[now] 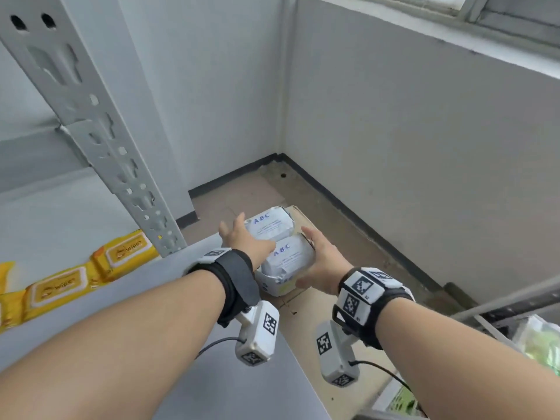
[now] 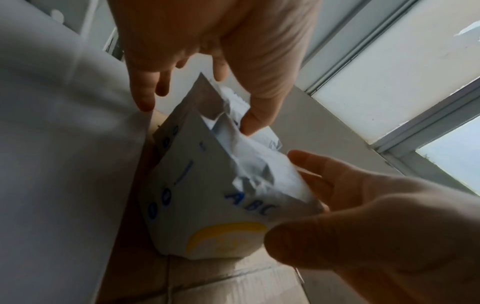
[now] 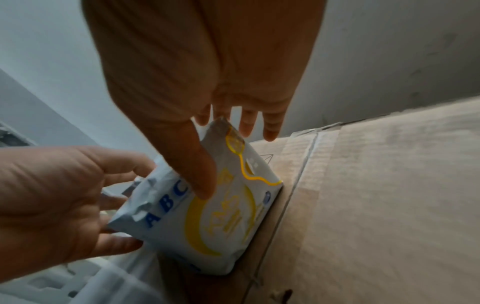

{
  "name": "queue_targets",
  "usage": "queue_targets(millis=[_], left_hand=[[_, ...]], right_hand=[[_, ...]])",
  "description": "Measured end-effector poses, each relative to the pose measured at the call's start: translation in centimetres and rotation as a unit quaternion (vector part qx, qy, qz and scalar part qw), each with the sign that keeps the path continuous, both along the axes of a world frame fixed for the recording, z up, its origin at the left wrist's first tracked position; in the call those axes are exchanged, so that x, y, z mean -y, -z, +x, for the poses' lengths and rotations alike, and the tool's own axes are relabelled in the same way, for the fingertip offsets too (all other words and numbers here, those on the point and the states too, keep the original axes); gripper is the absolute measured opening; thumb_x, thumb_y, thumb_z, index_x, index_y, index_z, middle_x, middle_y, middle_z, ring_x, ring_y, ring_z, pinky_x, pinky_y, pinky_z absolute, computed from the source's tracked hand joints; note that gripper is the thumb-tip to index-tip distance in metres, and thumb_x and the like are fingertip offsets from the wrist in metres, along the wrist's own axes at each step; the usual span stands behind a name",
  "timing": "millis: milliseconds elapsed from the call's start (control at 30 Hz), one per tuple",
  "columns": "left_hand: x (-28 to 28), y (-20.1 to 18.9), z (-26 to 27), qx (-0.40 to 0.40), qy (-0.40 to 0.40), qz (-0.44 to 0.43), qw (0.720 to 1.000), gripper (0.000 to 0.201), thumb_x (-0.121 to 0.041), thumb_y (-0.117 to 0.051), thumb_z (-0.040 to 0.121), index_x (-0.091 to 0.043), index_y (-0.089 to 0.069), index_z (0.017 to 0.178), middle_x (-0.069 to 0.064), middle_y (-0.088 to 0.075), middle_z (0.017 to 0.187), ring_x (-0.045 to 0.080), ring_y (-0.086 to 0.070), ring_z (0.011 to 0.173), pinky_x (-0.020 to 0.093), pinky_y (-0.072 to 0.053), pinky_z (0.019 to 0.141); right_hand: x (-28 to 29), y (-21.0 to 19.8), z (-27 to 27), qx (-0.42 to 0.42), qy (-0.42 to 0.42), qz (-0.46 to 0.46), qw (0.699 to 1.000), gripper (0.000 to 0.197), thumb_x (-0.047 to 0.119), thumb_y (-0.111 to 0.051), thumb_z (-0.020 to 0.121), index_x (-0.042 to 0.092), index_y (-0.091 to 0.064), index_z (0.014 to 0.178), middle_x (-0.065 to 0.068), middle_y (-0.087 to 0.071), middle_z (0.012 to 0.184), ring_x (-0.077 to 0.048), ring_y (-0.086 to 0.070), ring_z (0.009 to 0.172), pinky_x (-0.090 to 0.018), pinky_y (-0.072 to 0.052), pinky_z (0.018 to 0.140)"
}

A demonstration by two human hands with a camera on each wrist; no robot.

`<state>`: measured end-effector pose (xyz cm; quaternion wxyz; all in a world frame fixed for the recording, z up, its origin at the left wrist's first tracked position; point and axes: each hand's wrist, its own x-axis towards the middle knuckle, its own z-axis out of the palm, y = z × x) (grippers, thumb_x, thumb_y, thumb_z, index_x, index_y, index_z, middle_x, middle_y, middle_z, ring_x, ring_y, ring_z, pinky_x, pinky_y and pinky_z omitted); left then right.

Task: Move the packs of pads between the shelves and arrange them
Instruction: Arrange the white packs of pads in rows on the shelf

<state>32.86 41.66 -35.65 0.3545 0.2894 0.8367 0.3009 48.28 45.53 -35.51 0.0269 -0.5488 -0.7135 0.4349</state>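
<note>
Two white packs of pads marked ABC stand side by side on a cardboard box [image 1: 306,310] on the floor, the far pack [image 1: 268,225] behind the near pack [image 1: 291,259]. My left hand [image 1: 239,234] lies with spread, straight fingers against the packs' left side. My right hand [image 1: 318,253] is flat against the near pack's right side. In the right wrist view my right thumb [image 3: 200,174] rests on the near pack's yellow-printed face [image 3: 223,222], with the fingers straight beyond it. In the left wrist view my left thumb [image 2: 254,115] touches a pack's crinkled top [image 2: 233,160].
A grey shelf board [image 1: 212,374] with yellow wipes packs [image 1: 127,253] and a perforated upright [image 1: 100,131] is at my left. Another rack holding green packs [image 1: 539,341] is at the right. Grey walls meet in a corner behind the box.
</note>
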Motion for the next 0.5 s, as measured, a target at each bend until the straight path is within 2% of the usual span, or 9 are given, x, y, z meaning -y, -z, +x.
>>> queue_targets(millis=[33,100,200,300,367,433,500], left_hand=[[-0.4,0.3,-0.1,0.001,0.003,0.002,1.0,0.089,-0.02,-0.069,0.074,-0.024,-0.022,0.149,0.006,-0.025,0.15,0.024,-0.039,0.131,0.031,-0.033,0.108],[-1.0,0.6,-0.2,0.012,0.002,0.007,1.0,0.09,-0.017,-0.071,0.073,-0.022,-0.023,0.149,0.003,-0.04,0.143,0.023,-0.044,0.126,0.032,-0.039,0.106],[-1.9,0.7,-0.4,0.018,-0.003,-0.007,1.0,0.092,-0.012,-0.075,0.07,-0.019,-0.025,0.146,0.005,-0.044,0.139,0.022,-0.045,0.123,0.029,-0.041,0.101],[-2.1,1.0,-0.4,0.007,-0.002,-0.022,1.0,0.082,-0.013,-0.079,0.066,-0.019,-0.036,0.135,0.004,-0.052,0.126,0.019,-0.05,0.103,0.024,-0.042,0.081],[-1.8,1.3,-0.6,-0.01,-0.001,-0.021,1.0,0.075,-0.019,-0.082,0.062,-0.021,-0.042,0.126,-0.002,-0.056,0.111,0.015,-0.053,0.091,0.022,-0.042,0.073],[-1.3,1.1,-0.8,-0.014,-0.009,-0.008,1.0,0.069,-0.024,-0.083,0.058,-0.025,-0.045,0.116,-0.009,-0.056,0.095,0.008,-0.054,0.077,0.017,-0.042,0.058],[-0.6,0.3,-0.9,0.006,-0.038,0.018,0.999,0.069,-0.027,-0.083,0.055,-0.026,-0.047,0.114,-0.01,-0.058,0.095,0.008,-0.057,0.079,0.016,-0.04,0.052]], right_hand=[[-0.4,0.2,-0.2,-0.006,-0.019,0.003,1.0,0.102,0.006,-0.077,0.058,0.032,-0.027,0.143,0.021,-0.047,0.112,-0.014,-0.052,0.113,-0.03,-0.05,0.091],[-0.9,0.5,-0.4,-0.021,-0.035,0.002,0.999,0.099,0.003,-0.077,0.057,0.029,-0.03,0.14,0.022,-0.047,0.098,-0.008,-0.055,0.097,-0.025,-0.052,0.08],[-1.1,1.3,-0.4,-0.034,-0.053,-0.008,0.998,0.097,0.005,-0.081,0.053,0.028,-0.035,0.135,0.006,-0.05,0.111,-0.015,-0.054,0.103,-0.035,-0.054,0.085],[-1.0,2.0,0.1,-0.035,-0.06,-0.004,0.998,0.082,0.013,-0.087,0.047,0.035,-0.041,0.111,0.004,-0.052,0.107,-0.015,-0.056,0.097,-0.034,-0.056,0.079],[-1.0,2.2,0.4,-0.053,-0.046,-0.032,0.997,0.073,0.009,-0.086,0.047,0.036,-0.043,0.1,0.006,-0.057,0.097,-0.014,-0.058,0.09,-0.029,-0.054,0.07],[-1.2,2.0,0.7,-0.072,-0.029,-0.065,0.995,0.069,0.004,-0.085,0.048,0.035,-0.045,0.095,0.005,-0.061,0.092,-0.015,-0.06,0.085,-0.027,-0.051,0.066],[-1.3,1.2,1.1,-0.095,-0.006,-0.086,0.992,0.068,0.004,-0.085,0.045,0.031,-0.05,0.096,0.003,-0.064,0.094,-0.015,-0.061,0.085,-0.026,-0.05,0.066]])
